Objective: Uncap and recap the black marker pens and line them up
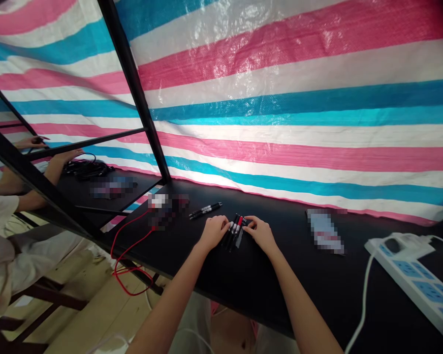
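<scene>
A bunch of marker pens point(235, 231), black with one red, lies on the black table point(288, 275) between my two hands. My left hand point(214, 232) presses against the left side of the bunch with curled fingers. My right hand point(260, 233) closes on the right side, fingers bent around the pens. Two more black pens point(205, 210) lie side by side just behind my left hand, untouched.
A white power strip point(413, 278) with its cable sits at the right. A blurred flat item point(325, 231) lies behind it, another blurred thing point(162, 204) with red wires point(127, 255) at the left. Another person point(7, 216) sits at the neighbouring table beyond black frame bars point(140, 98).
</scene>
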`<state>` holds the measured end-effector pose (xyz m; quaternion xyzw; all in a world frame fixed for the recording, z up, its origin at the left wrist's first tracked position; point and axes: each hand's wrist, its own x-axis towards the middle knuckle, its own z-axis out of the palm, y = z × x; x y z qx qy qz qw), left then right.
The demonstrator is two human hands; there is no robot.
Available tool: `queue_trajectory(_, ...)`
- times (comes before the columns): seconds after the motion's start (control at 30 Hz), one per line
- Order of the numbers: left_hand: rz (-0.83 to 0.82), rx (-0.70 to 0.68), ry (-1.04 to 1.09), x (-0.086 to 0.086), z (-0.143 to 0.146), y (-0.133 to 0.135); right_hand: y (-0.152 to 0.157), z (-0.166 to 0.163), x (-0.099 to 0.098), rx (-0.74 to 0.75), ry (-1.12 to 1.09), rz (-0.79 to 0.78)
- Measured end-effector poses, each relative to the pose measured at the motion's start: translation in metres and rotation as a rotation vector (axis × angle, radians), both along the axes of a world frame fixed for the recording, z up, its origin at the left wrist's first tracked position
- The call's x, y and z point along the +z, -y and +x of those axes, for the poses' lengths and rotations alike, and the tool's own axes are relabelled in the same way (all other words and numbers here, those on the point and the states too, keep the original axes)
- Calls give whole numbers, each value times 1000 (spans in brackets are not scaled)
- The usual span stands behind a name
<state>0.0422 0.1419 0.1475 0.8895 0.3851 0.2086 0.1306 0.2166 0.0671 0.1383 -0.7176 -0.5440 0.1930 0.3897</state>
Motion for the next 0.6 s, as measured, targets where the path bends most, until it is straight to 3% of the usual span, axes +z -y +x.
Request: queue_trajectory(0.6,-14,6,-21,7,1,4,2,-5,6,-32,75,-49)
